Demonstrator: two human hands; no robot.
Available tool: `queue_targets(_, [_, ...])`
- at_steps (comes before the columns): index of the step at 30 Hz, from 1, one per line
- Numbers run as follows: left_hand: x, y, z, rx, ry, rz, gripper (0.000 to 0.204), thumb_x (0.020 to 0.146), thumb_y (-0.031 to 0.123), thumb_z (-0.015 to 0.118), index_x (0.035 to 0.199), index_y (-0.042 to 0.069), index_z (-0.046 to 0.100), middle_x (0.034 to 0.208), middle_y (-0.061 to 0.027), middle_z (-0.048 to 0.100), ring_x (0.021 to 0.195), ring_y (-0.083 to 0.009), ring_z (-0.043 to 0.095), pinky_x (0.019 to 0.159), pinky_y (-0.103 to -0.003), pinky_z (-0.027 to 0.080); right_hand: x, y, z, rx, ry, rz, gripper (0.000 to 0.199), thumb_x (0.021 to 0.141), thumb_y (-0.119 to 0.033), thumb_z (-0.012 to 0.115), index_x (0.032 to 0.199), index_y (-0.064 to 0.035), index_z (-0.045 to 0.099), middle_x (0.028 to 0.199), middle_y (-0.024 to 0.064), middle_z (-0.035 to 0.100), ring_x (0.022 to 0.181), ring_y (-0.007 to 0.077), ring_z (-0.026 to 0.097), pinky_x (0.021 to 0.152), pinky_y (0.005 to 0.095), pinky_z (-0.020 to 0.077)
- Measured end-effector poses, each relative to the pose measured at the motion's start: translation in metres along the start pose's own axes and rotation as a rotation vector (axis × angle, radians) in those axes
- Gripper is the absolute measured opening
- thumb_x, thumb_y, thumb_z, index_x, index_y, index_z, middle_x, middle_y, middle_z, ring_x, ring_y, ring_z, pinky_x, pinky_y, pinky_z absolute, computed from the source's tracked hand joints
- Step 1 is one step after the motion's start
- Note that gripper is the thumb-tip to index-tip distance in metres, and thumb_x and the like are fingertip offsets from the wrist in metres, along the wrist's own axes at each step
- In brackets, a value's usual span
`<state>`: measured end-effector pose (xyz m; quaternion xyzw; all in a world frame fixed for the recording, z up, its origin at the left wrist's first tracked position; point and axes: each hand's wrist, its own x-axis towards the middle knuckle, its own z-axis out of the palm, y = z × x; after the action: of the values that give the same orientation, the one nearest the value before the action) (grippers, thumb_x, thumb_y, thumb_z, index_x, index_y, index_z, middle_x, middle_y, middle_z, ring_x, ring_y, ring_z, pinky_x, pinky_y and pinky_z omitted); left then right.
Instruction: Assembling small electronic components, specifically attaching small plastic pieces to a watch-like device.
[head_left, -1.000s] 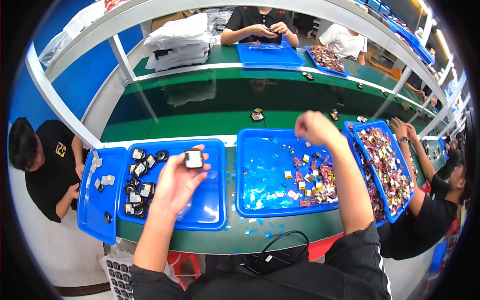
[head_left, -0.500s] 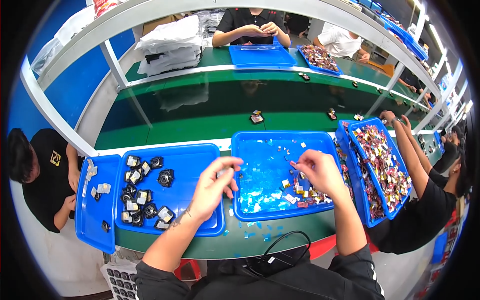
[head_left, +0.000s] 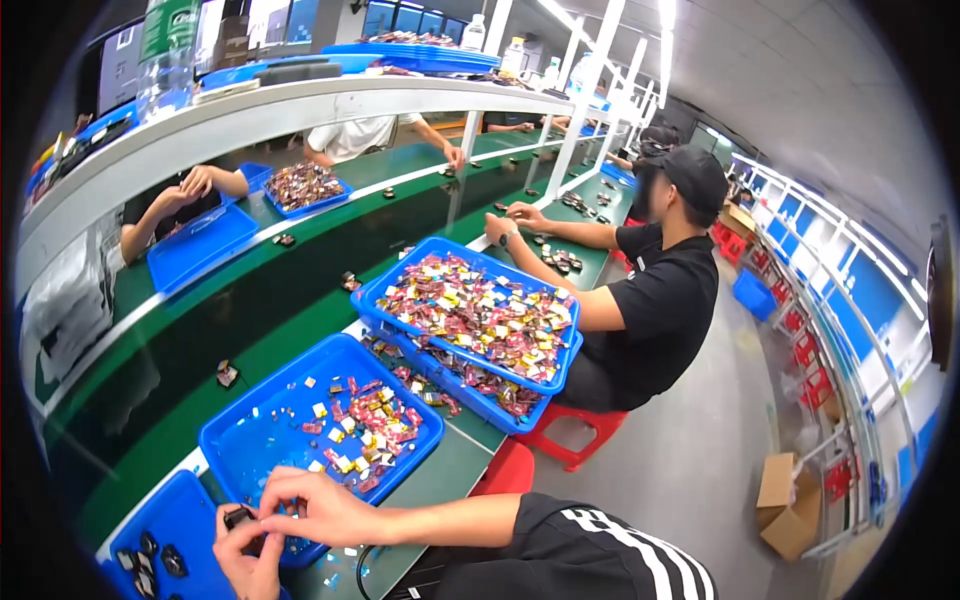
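Note:
My left hand (head_left: 247,562) is closed round a small black part (head_left: 238,517), which shows partly between its fingers. My right hand (head_left: 318,508) meets it there, thumb and fingers pinched together; what they pinch is hidden. Both hands are over the near left corner of a blue tray (head_left: 222,437). In that tray lies a heap of small pink, yellow and white pieces (head_left: 385,425), with tiny blue scraps near the hands. At lower left, another blue tray (head_left: 180,497) holds several round-faced black parts (head_left: 146,562).
Two stacked blue trays (head_left: 562,378) heaped with similar pieces stand to the right. Beyond them a co-worker (head_left: 665,290) sits on a red stool (head_left: 570,432). A green belt (head_left: 180,365) carrying a few parts runs behind the trays, under a white shelf frame (head_left: 300,98).
The view has swung to the right. My hands, apart before, have come together at the black part. The pink piece earlier in my right hand is no longer visible there.

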<state>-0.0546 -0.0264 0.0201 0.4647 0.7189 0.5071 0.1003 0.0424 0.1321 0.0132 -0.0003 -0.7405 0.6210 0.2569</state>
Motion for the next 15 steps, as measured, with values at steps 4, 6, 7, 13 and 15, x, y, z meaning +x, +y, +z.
queue_targets(4, [0.001,-0.002,0.012,-0.069,0.031,-0.025,0.011,0.086,0.002,0.068,0.095,-0.005,0.068,0.102,-0.0111,0.061,0.089,-0.0203,0.061,0.077,-0.028,0.049,-0.009,-0.002,-0.012,0.065,-0.013,0.106,0.011,0.088,-0.013,0.066,0.087,-0.0026,0.063,0.082,0.0009,0.054,0.07,0.0073,0.048,0.061,0.0234,0.0395])
queue_targets(6, [0.0,0.0,0.011,-0.057,0.002,-0.021,0.011,0.086,0.001,0.068,0.095,-0.006,0.068,0.101,-0.0113,0.06,0.088,-0.0205,0.061,0.076,-0.028,0.049,-0.009,-0.003,-0.016,0.185,-0.115,0.139,0.016,0.088,-0.017,0.066,0.084,-0.0016,0.062,0.078,-0.0004,0.055,0.069,0.0066,0.047,0.061,0.0225,0.0385])
queue_targets(7, [0.0,0.003,0.009,-0.039,-0.013,-0.004,0.011,0.085,0.0,0.068,0.095,-0.005,0.068,0.1,-0.0111,0.061,0.086,-0.0208,0.061,0.074,-0.028,0.049,-0.008,-0.001,-0.018,0.184,-0.106,0.136,0.016,0.088,-0.017,0.066,0.084,-0.0016,0.062,0.078,-0.0004,0.055,0.069,0.0066,0.047,0.061,0.0225,0.0385])
queue_targets(13, [0.002,0.023,0.009,0.199,-0.036,0.103,0.012,0.083,0.002,0.07,0.095,-0.002,0.069,0.094,-0.0105,0.063,0.081,-0.0215,0.063,0.072,-0.029,0.05,0.015,0.026,-0.022,0.449,-0.375,0.436,0.019,0.088,-0.017,0.062,0.078,-0.0012,0.06,0.063,0.0014,0.056,0.055,0.0127,0.052,0.05,0.028,0.0392])
queue_targets(15, [0.003,0.026,0.01,0.312,-0.012,0.096,0.011,0.085,0.005,0.069,0.094,-0.001,0.07,0.093,-0.011,0.063,0.08,-0.0216,0.063,0.072,-0.03,0.051,0.02,0.018,-0.021,0.211,-0.179,0.291,0.018,0.088,-0.016,0.061,0.078,-0.0016,0.06,0.066,0.005,0.058,0.059,0.0184,0.057,0.052,0.0321,0.0418])
